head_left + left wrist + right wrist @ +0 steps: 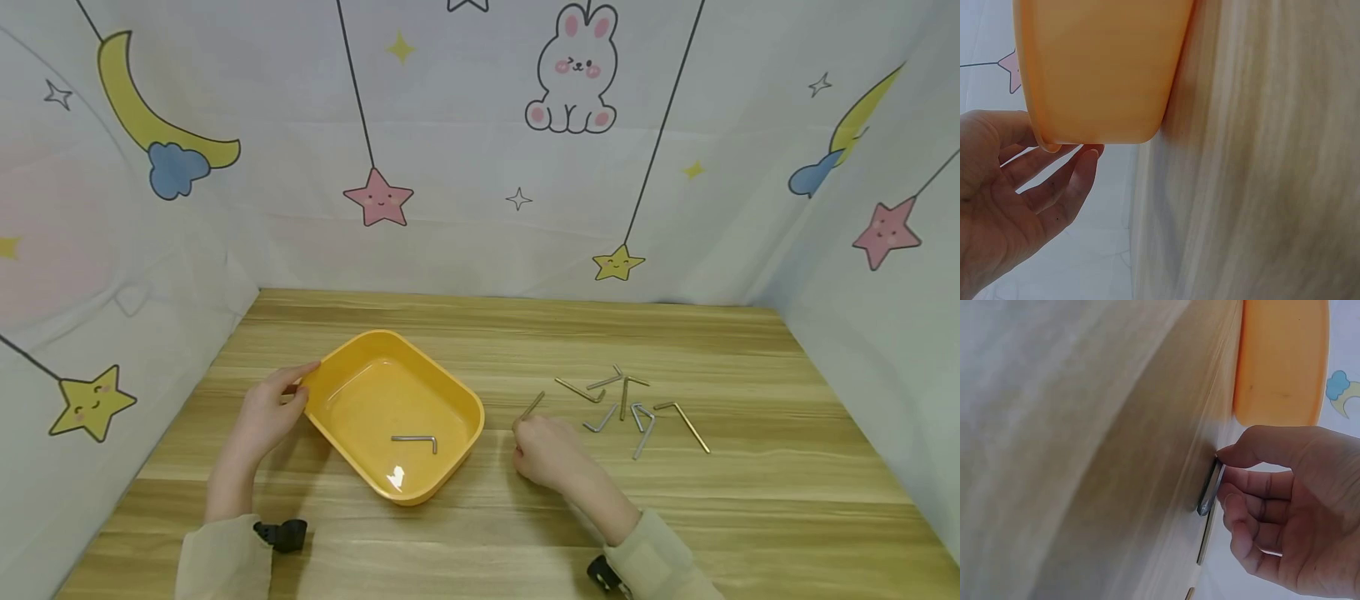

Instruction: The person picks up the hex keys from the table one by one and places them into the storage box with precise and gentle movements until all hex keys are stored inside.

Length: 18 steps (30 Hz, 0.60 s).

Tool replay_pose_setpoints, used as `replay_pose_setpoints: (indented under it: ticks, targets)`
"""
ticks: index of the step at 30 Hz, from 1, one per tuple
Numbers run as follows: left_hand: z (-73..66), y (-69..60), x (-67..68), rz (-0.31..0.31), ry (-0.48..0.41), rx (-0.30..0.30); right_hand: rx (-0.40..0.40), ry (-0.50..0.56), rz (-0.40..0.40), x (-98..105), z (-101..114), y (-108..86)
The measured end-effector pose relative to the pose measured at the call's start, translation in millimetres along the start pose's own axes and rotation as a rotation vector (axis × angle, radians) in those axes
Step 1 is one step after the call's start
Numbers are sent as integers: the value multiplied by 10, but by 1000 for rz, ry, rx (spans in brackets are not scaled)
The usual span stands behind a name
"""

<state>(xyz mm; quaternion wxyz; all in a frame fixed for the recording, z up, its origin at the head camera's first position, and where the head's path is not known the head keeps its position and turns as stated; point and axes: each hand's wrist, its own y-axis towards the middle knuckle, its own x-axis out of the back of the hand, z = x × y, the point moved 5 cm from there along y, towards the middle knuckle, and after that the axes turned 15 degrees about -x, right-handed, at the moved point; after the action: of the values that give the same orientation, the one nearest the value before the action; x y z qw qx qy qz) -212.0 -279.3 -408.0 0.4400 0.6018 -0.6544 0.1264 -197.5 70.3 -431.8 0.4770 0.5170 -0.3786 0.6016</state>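
My left hand point(273, 408) holds the near-left corner of a yellow plastic bin point(442, 371), with a finger over the rim and other fingertips against its outer wall point(1104, 75). One silver hex key point(414, 438) lies inside the bin. To the right of the bin, my right hand point(551, 450) pinches a hex key point(533, 405) between thumb and fingers, low at the tabletop. In the right wrist view this hex key point(1211, 487) points away from the fingertips, its end close to the wood.
Several loose L-shaped hex keys, brassy ones point(693, 432) and silver ones point(645, 437), are scattered right of my right hand on the wooden table point(787, 483). A printed fabric point(480, 242) encloses the back and both sides.
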Motion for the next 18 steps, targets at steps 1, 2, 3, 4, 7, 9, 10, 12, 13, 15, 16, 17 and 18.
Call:
replay_pose_setpoints:
  ticks: [1, 2, 3, 4, 7, 9, 10, 12, 13, 15, 16, 17, 18]
  targets:
    - [0, -2, -1, 2, -1, 1, 8, -5, -4, 2, 3, -5]
    - [1, -3, -2, 4, -3, 3, 17, -8, -8, 3, 5, -10]
    - [1, -3, -3, 5, -4, 4, 25, -12, -13, 1, 5, -13]
    - [1, -4, -3, 5, -5, 6, 31, -15, -16, 3, 7, -16]
    - [3, -3, -3, 3, -6, 7, 40, -21, -25, 6, 6, -19]
    - [4, -3, -2, 2, -6, 8, 45, -26, -36, 9, 5, -20]
    - [5, -2, -2, 2, -5, 8, 45, -30, -38, 10, 4, -20]
    - [7, -2, -1, 2, -3, 8, 47, -37, -46, 10, 2, -19]
    - [7, -2, -1, 3, -2, 8, 48, -40, -49, 10, 1, -19]
    - [8, -2, 0, 3, 1, 6, 46, -41, -58, 12, -3, -18]
    - [8, -3, 1, 3, 2, 6, 46, -39, -63, 12, -6, -18]
    - [9, -4, 0, 3, 3, 5, 46, -37, -68, 15, -7, -20]
    - [9, -5, 0, 3, 3, 4, 46, -32, -71, 19, -8, -21]
